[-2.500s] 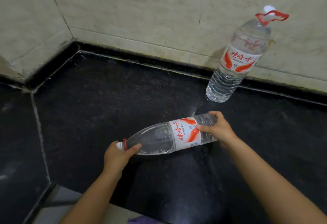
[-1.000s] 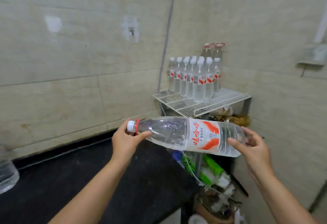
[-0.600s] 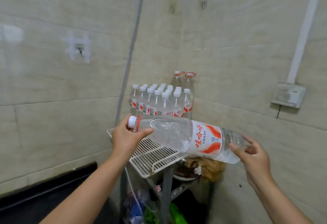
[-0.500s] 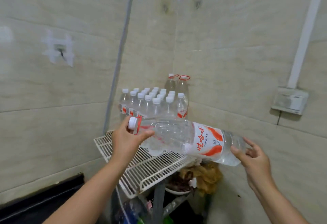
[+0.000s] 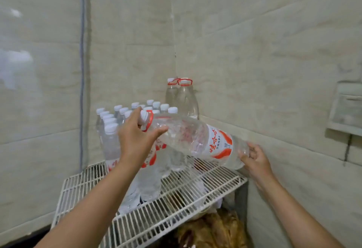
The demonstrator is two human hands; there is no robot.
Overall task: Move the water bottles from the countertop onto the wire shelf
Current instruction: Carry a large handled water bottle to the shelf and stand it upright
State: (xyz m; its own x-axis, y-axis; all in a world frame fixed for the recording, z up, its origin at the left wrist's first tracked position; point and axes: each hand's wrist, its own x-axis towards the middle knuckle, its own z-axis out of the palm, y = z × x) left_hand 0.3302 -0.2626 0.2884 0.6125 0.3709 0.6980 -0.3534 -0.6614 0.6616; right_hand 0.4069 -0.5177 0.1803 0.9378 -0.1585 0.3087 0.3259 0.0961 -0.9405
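Carrying a big bottle (image 5: 195, 140) sideways above the shelf (image 5: 156, 218), we grip its neck with our left hand (image 5: 137, 140), its base with our right hand (image 5: 252, 159). Next, we judge: stand it upright beside the small bottles (image 5: 125, 130) behind.

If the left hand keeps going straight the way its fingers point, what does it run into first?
Probably the small bottles standing on the shelf: the left hand, gripping the big bottle by its neck, points up and away right over their caps. Depth is unclear; it might clear them and reach the wall behind.
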